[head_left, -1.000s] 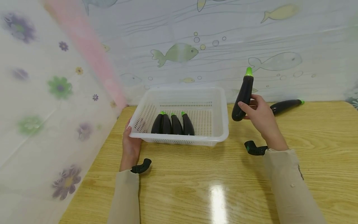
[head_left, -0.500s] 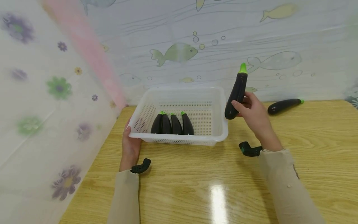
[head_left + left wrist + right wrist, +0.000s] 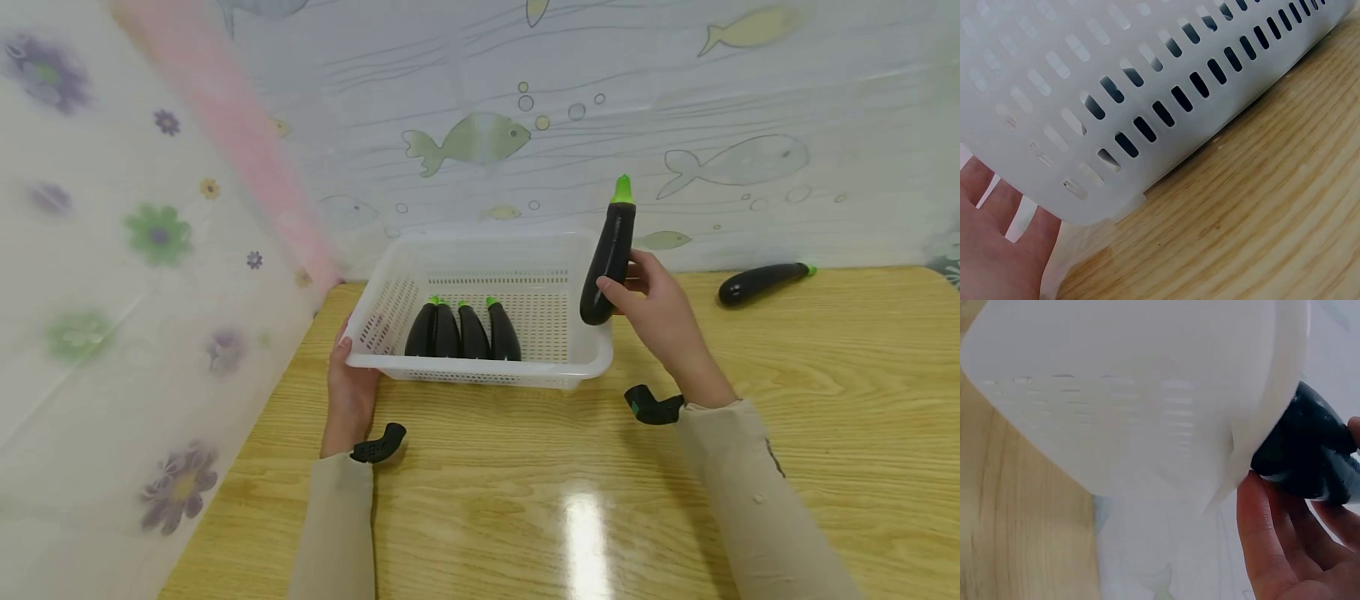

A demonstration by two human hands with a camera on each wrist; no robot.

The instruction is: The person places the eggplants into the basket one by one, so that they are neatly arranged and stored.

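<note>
A white plastic basket (image 3: 480, 372) with slotted walls stands on the table, several dark eggplants (image 3: 474, 333) with green stems lying side by side in it. My left hand (image 3: 352, 396) holds the basket's left front corner, thumb at the rim; the left wrist view has its fingers (image 3: 1002, 206) against the outer wall. Over the basket's right rim, my right hand (image 3: 660, 321) grips another eggplant (image 3: 611, 258) in a tilted upright pose, green stem up. The right wrist view places this dark eggplant (image 3: 1310, 450) right at the rim, between thumb and fingers.
One more eggplant (image 3: 761, 285) lies on the wooden table (image 3: 487, 500) at the back right, near the wall. A wall covering (image 3: 750, 100) with fish drawings rises behind the table, and a flowered one (image 3: 97, 375) borders the left side.
My right hand has carried its eggplant leftward from beside the basket to over its right rim. The lone eggplant at the back right is now fully uncovered. Left hand and basket stay put.
</note>
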